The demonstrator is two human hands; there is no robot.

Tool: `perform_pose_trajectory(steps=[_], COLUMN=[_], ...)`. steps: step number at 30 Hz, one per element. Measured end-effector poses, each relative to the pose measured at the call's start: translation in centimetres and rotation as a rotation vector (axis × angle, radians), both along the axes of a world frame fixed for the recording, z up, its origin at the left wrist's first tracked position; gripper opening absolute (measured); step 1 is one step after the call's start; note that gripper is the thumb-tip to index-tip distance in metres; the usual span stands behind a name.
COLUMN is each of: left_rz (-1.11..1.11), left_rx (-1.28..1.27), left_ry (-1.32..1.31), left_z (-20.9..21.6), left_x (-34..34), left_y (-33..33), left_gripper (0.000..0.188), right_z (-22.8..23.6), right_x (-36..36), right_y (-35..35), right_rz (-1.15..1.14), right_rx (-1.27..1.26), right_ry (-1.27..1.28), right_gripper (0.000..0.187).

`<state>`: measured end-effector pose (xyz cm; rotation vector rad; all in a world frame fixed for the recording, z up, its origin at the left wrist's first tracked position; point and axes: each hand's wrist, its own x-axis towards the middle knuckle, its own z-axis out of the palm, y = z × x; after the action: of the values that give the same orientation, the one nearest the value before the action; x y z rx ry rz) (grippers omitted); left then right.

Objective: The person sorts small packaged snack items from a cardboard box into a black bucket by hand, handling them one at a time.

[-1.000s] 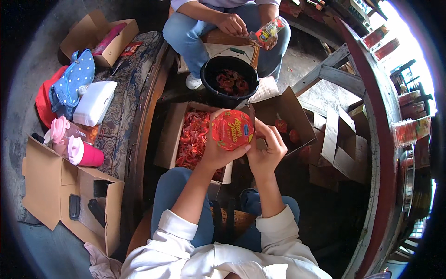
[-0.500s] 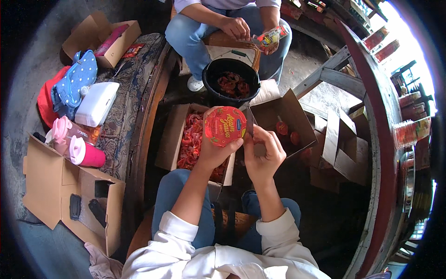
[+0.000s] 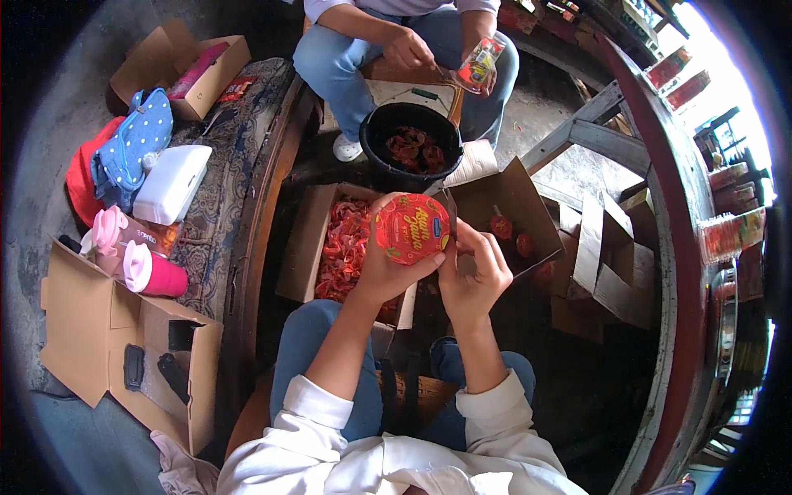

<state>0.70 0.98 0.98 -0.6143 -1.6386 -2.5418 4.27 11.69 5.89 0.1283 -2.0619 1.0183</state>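
My left hand (image 3: 381, 279) is wrapped round a cup with a round red printed lid (image 3: 408, 231), the lid facing up toward me. Its thumb lies along the lid's lower edge. My right hand (image 3: 474, 285) is closed in a pinch at the right rim of that lid. A thin dark strip shows by those fingertips, but I cannot make out what it is. Below the cup stands a cardboard box (image 3: 301, 247) full of crumpled red lid scraps (image 3: 345, 247). To its right, an open cardboard box (image 3: 528, 198) holds a few red round pieces (image 3: 501, 227).
Across from me a seated person holds a clear printed cup (image 3: 481, 64) over a black bucket (image 3: 375, 148) of scraps. A bench with bags (image 3: 132, 157), pink tumblers (image 3: 155, 272) and boxes is at left. A red-edged table (image 3: 672, 157) with stacked cups (image 3: 734, 233) stands at right.
The red-lidded cup has shifted slightly right and its lid has turned a little in my left hand. The other person's cup has tilted more upright, and their other hand has moved left.
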Motion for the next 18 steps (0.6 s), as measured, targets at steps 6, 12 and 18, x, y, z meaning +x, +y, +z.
perform_pose_trajectory(steps=[6,12,18], left_rz=[0.017,-0.067,-0.063], left_rx=[-0.112,-0.069,0.020], left_ry=[0.063,-0.035,-0.222], left_z=[-0.1,0.6,1.2], left_x=[0.1,0.3,0.4], left_y=[-0.1,-0.3,-1.0], left_gripper=[0.080,0.079,0.075], right_z=[0.3,0.4,0.8], right_x=[0.0,-0.2,0.3], right_y=[0.2,0.8,0.1], right_rz=[-0.004,0.056,0.053], right_rx=[-0.012,-0.098,-0.132], right_ry=[-0.029,-0.036,-0.051], right_gripper=[0.032,0.029,0.028])
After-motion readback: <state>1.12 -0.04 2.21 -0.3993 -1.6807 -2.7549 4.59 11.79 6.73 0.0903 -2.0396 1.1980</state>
